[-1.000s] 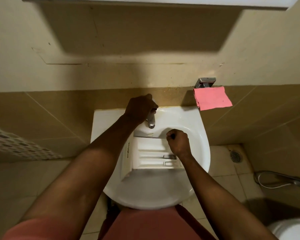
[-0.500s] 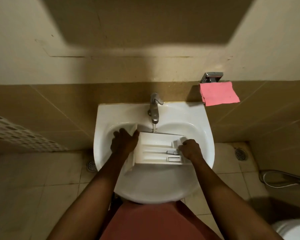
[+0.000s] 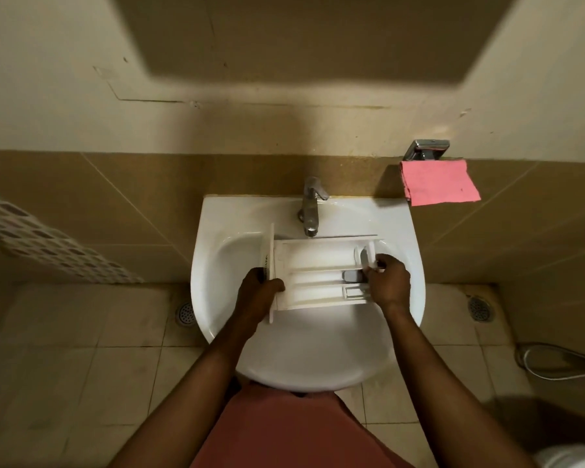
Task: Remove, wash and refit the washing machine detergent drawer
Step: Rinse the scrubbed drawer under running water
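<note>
The white detergent drawer (image 3: 314, 261) lies flat over the bowl of the white sink (image 3: 304, 352), right under the spout of the metal tap (image 3: 310, 207). Its front panel points left and its compartments face up. My left hand (image 3: 257, 292) grips the drawer at the front panel's near corner. My right hand (image 3: 387, 282) holds the drawer's right end, fingers over the small grey parts there. Whether water runs from the tap is not clear.
A pink cloth (image 3: 439, 182) hangs from a metal holder (image 3: 428, 149) on the tiled wall right of the sink. Floor drains (image 3: 185, 312) sit on either side. A hose (image 3: 554, 363) lies on the floor at right, a white toilet edge at the bottom right corner.
My left hand left the tap handle, came down to the drawer's left end and gripped it. The drawer shifted a little toward the tap, and the view tilted down.
</note>
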